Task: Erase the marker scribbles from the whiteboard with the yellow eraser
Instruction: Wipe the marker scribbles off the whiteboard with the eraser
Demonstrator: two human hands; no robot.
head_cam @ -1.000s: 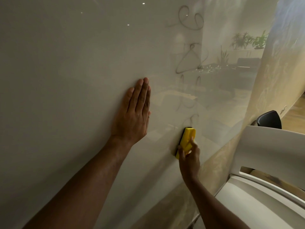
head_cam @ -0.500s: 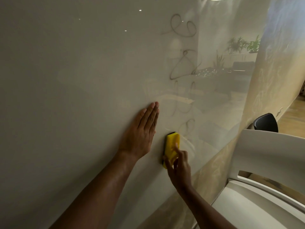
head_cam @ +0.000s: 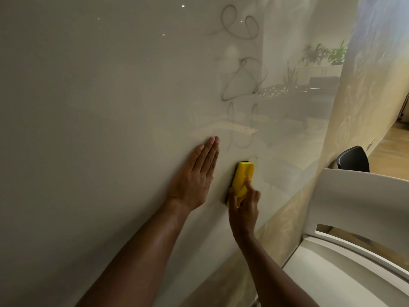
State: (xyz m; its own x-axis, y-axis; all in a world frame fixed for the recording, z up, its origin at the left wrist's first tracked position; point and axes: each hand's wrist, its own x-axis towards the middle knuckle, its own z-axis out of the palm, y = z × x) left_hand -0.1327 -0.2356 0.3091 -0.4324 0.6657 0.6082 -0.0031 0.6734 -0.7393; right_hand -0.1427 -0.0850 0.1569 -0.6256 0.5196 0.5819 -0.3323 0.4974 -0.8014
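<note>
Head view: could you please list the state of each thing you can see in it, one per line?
Whiteboard: upright, partly marked.
Scribbles: not yet erased, several above the eraser.
Eraser: pressed against the whiteboard, just below the lowest scribble.
Right hand: grips the eraser's lower end.
Left hand: flat on the whiteboard, fingers straight.
White chair: unoccupied, beside the whiteboard.

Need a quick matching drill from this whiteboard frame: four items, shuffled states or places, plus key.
Column 1:
1. left hand
2. right hand
3. yellow eraser
4. top scribble

Column 2:
A. pressed on the whiteboard, below the scribbles
B. unerased, high on the board
C. flat on the board, fingers straight
D. grips the eraser

Pairs: 1-C, 2-D, 3-A, 4-B
</note>
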